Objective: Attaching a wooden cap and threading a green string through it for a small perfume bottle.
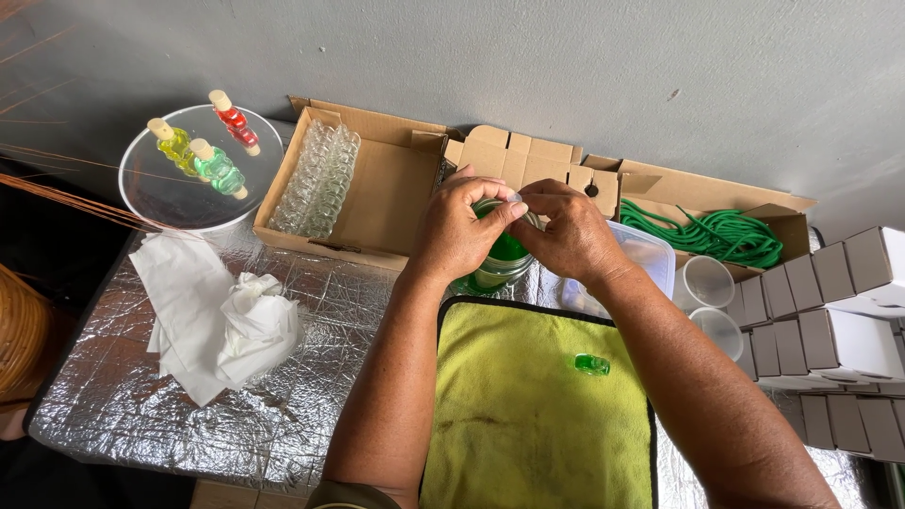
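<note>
My left hand (459, 231) and my right hand (568, 236) meet above a clear jar of green liquid (502, 261), fingertips pinched together on something small that the fingers hide. The jar stands on the foil-covered table (141, 405) just beyond a yellow cloth (528, 405). A small bottle filled with green liquid (592, 364) lies on the cloth below my right wrist.
A round clear tray (160, 193) at the back left holds three corked bottles, red, yellow and green. An open cardboard box (391, 184) holds several empty glass bottles (319, 179). White tissues (222, 320) lie left. Green cord (721, 236), plastic cups (705, 281) and small white boxes (839, 311) sit right.
</note>
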